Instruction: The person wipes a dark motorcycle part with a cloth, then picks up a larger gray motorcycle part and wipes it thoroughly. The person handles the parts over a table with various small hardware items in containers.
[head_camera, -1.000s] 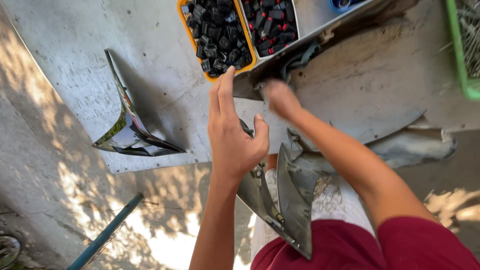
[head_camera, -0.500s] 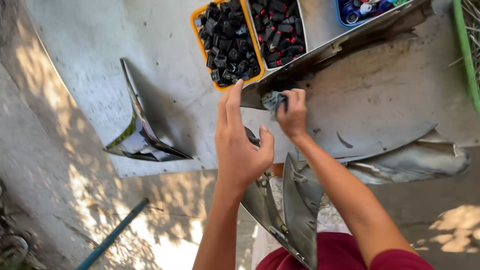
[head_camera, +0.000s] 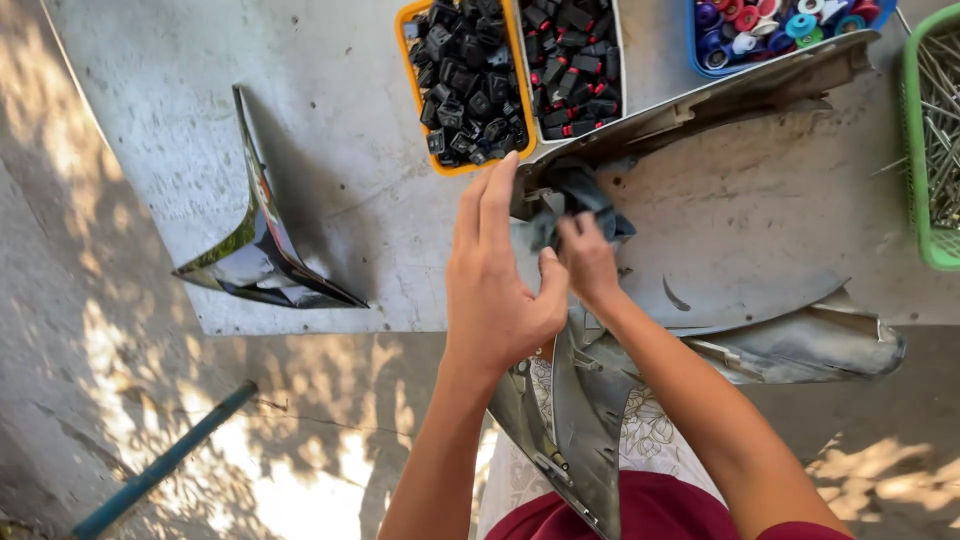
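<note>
My right hand (head_camera: 588, 262) pinches a dark blue-grey rag (head_camera: 578, 200) against the near end of a large grey plastic body panel (head_camera: 760, 220) that lies across the slab and my lap. My left hand (head_camera: 497, 280) is raised flat beside it, fingers straight and together, touching the panel's edge near the rag; it holds nothing that I can see. A pointed grey fairing piece (head_camera: 575, 430) rests on my lap under both forearms.
A glossy dark pointed panel (head_camera: 262, 250) stands on the concrete slab at left. At the top sit an orange tray (head_camera: 408, 62) of black clips, a tray of black-and-red parts (head_camera: 575, 60), a blue tray (head_camera: 700, 68) of coloured caps and a green basket (head_camera: 915, 170) of metal rods. A blue pipe (head_camera: 160, 468) lies on the ground.
My right hand has drawn back from the trays to the panel's end, with the rag now in its fingers. The left hand stayed raised beside it. The view shifted slightly.
</note>
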